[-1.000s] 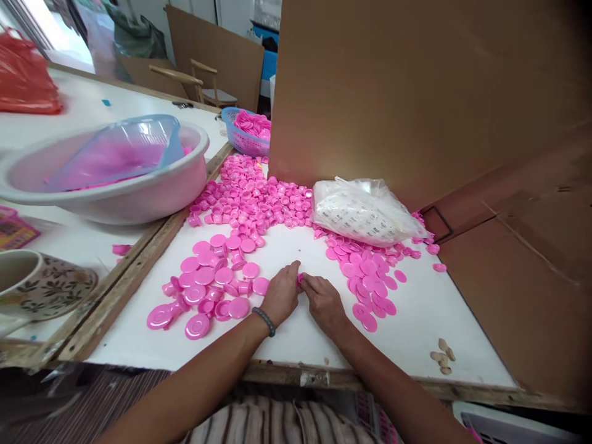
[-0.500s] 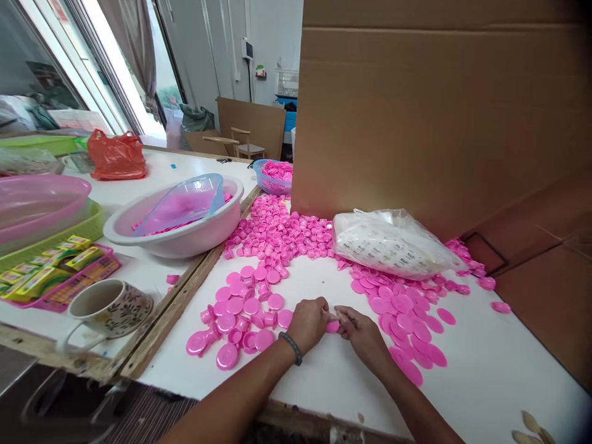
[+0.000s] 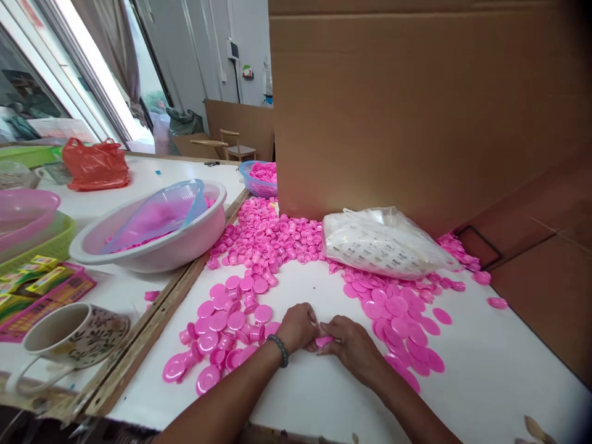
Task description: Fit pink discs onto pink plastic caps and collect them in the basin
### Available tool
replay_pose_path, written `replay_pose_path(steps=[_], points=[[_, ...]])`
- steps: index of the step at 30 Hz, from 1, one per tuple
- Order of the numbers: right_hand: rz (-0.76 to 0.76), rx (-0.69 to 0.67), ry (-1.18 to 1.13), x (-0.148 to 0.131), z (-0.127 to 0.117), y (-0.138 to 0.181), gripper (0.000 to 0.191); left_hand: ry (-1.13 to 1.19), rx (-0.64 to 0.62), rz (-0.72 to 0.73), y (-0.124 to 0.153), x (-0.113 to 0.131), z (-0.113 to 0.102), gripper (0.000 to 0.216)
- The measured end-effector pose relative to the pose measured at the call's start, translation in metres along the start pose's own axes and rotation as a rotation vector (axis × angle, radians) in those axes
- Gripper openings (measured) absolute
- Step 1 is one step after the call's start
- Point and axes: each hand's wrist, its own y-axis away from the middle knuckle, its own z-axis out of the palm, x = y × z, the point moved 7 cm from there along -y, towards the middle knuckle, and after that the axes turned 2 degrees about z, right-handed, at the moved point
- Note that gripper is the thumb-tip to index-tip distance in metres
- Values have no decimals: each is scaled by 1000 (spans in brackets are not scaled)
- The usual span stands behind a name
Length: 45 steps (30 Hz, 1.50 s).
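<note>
My left hand (image 3: 296, 328), with a dark beaded bracelet at the wrist, and my right hand (image 3: 350, 345) meet above the white table. Between their fingertips is a small pink plastic piece (image 3: 324, 341), partly covered by the fingers. My right thumb and fingers pinch it; the curled left fingers close on its left end, where detail is hidden. To the left lie loose pink round caps (image 3: 218, 321), some with a short neck showing. Flat pink discs (image 3: 396, 306) are spread in overlapping layers right of my right hand.
Behind are a heap of small pink parts (image 3: 263, 231), a filled plastic bag (image 3: 382, 243) and a tall cardboard box (image 3: 416, 111). Left of a wooden strip (image 3: 152, 333) stand a white basin (image 3: 152, 262), a flowered mug (image 3: 92, 336) and a red bag (image 3: 97, 166).
The view has swung slightly, shifting the table's contents leftward. My fingers have turned the pink piece, and more of it shows beside my right fingers.
</note>
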Motion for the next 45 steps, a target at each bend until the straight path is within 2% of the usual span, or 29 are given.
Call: replay_pose_path(steps=[5,9,12,14,17,19,21,23,29,34,39,45], points=[[41,-40,73,-3,-1,0,10,-156,87,53,0,2,-7,20],[165,93,44,-4,-4,10,15,5,53,84,6,0,-3,21],[277,166,28,0,-6,21,22,126,49,173,12,1,-3,23],[264,142,-19,-1,-7,24,24,165,6,193,16,2,-2,23],[126,16,-77,-9,-6,21,29,180,-37,147,17,2,-1,22],[79,-42,-26,-11,-7,17,22,186,-24,137,18,2,-1,24],[97,-50,65,-10,-11,13,15,176,13,151,18,2,-1,27],[120,-51,117,-9,-13,9,18,164,47,153,18,0,0,29],[49,-162,81,-15,-7,6,6,247,67,59,19,-10,5,20],[83,-156,113,-11,-3,4,5,207,63,4,15,-13,7,20],[245,-87,174,-6,-5,5,13,108,147,101,11,-4,2,23],[268,-57,-48,-3,-10,18,32,240,52,55,17,-3,4,22]])
